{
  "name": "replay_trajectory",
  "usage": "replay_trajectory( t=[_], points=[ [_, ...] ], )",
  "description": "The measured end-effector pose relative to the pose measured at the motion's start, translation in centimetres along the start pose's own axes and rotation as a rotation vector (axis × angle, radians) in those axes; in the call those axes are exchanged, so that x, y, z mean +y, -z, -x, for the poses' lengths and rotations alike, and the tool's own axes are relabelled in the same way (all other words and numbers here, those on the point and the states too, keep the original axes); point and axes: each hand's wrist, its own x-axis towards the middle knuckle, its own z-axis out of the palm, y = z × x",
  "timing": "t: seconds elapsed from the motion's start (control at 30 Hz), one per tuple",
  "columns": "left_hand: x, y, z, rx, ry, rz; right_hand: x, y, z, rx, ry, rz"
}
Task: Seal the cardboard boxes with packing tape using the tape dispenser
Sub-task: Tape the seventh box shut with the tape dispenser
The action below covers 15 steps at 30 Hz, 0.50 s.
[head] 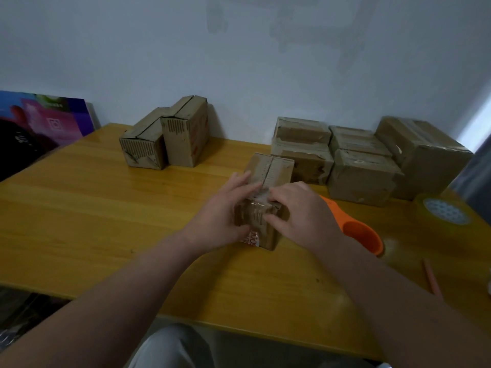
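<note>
Leaning against the wall at far left: a printed board (45, 120) in purple and pink. On the yellow wooden table (106, 221), back left: two unsealed boxes (164, 139), touching, their top seams bare, the right one taller. Centre: the left hand (225, 216), fingers laid along the left side of the middle box (268, 171), thumb curled onto its near face, gripping it. The box lies lengthwise on the table, a shiny tape strip (261, 195) over its near top edge. The right hand (303, 216), fingers bent over that taped edge and thumb on the near face, clasps the box's right side. Just beside that wrist: an orange tape dispenser (358, 232), lying on the table. Back right: a cluster of taped boxes (364, 176). Far right: a tape roll (446, 211) lying flat, and a thin stick (431, 277) nearer the front edge.
</note>
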Motion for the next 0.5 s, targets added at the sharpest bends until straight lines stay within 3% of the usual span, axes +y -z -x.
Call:
replay_trajectory(
  t=[0.23,0.4,0.5],
  points=[
    [0.3,1.1,0.3,0.142,0.315,0.49,-0.5,0.0,-0.5,0.14,0.072,0.019],
    [2.2,2.5,0.1,0.251,0.298,0.505,-1.8,2.7,-1.9,0.363,-0.032,-0.004],
    [4.1,4.0,-0.2,0.292,0.255,0.391,-3.3,4.6,-2.7,0.419,-0.14,-0.032]
  ],
)
